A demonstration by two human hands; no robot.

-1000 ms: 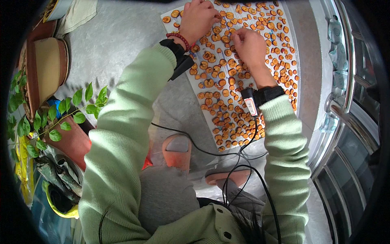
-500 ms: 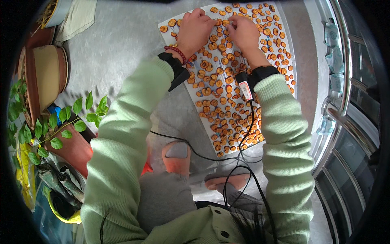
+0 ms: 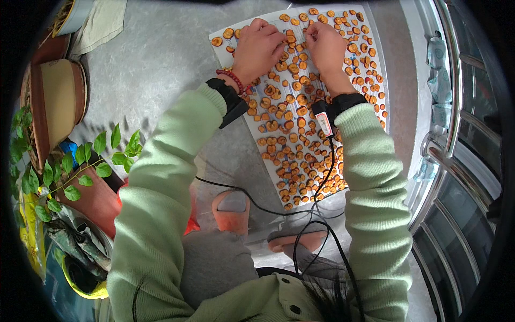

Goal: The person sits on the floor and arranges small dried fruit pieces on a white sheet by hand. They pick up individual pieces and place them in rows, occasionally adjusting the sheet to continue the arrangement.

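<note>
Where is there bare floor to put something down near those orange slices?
The grey floor left of the white sheet is bare, bordered by the folded cloth, the brown pot and the leafy plant. The sheet is crowded with orange slices, with the left hand and right hand on its far part.

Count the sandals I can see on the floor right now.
2. One orange sandal lies left of the black cable, below the white sheet of orange slices; the other sandal is right of it, partly covered by cables. Others may be hidden under the body.
</note>
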